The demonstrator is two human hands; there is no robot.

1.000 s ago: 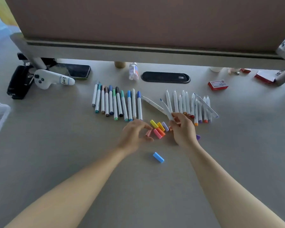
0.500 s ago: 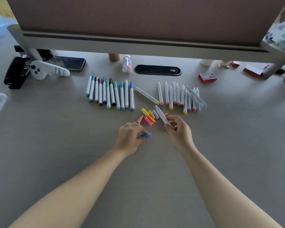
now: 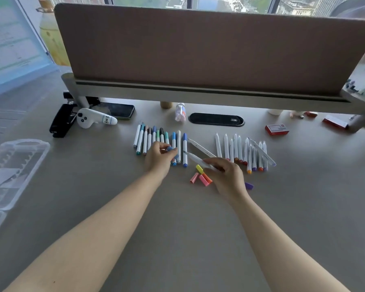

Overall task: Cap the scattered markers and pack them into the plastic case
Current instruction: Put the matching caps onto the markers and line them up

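Your left hand (image 3: 159, 158) has lifted the blue cap (image 3: 170, 149) off the desk (image 3: 114, 207), where it lay alone a second ago, and now carries it up in front of the row of capped markers (image 3: 156, 142). Your right hand (image 3: 226, 175) has swung the uncapped marker (image 3: 195, 160) so that its bare tip points left, toward that cap. Tip and cap are near each other but not yet touching, so this marker seems about to be capped.

Your left hand pinches the blue cap between thumb and fingertips, the other fingers curled loosely. Your right hand is closed around the white barrel of the marker near its back end, and most of the barrel sticks out past your fingers.

Just below the marker lie loose caps: a yellow cap (image 3: 199, 169), a pink cap (image 3: 194, 178) and an orange cap (image 3: 207, 179), with a purple cap (image 3: 249, 185) to the right of your wrist. Behind your right hand a second row of uncapped markers (image 3: 240, 151) waits. The clear plastic case (image 3: 15, 171) lies open at the far left, well apart, and nothing looks packed in it yet.
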